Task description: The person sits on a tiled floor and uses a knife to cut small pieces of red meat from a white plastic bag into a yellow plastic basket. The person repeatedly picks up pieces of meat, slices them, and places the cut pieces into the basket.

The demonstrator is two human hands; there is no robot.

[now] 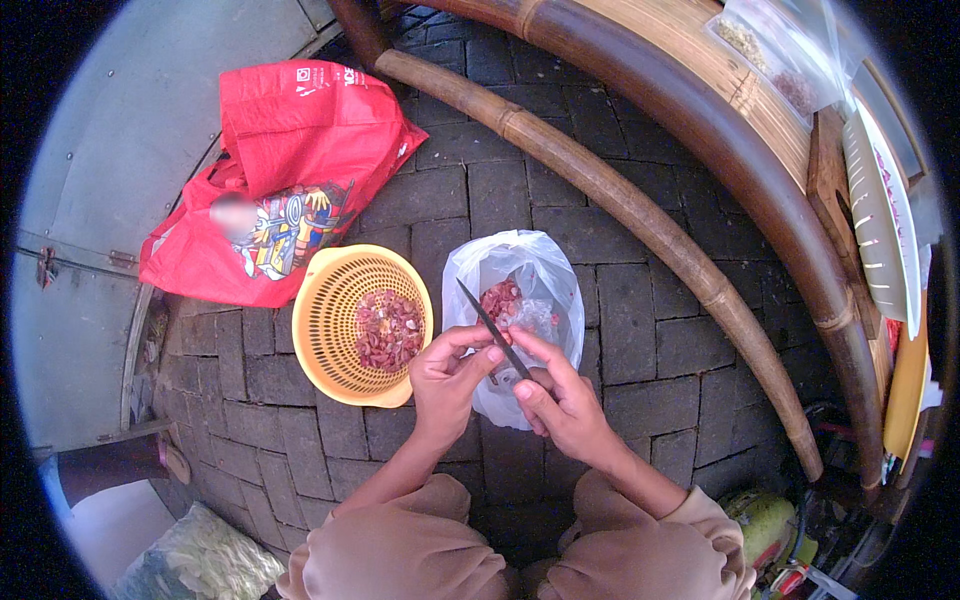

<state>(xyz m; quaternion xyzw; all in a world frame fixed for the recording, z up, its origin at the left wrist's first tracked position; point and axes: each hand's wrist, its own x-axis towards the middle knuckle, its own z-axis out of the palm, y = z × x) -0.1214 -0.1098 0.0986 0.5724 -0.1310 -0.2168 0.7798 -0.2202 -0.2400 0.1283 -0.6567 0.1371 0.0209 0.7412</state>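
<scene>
My right hand (559, 401) grips a small knife (491, 322), its dark narrow blade pointing up and to the left. My left hand (450, 375) is close beside the blade, thumb and fingers pinched on a small reddish piece that they mostly hide. Both hands are over the near side of an open white plastic bag (559, 277). In that bag lie reddish pieces (499, 298), which look like shallots, and a crumpled clear plastic bag (534, 316). Left of it, a yellow colander (319, 330) holds many small reddish-purple pieces (388, 330), apparently peeled shallots.
A red shopping bag (322, 142) lies on the dark paving (630, 315) behind the colander. A bamboo rail (600, 180) and bench curve along the right, with a pale slotted basket (877, 225) on top. A green gas cylinder (761, 517) stands at lower right, a filled clear sack (199, 559) at lower left.
</scene>
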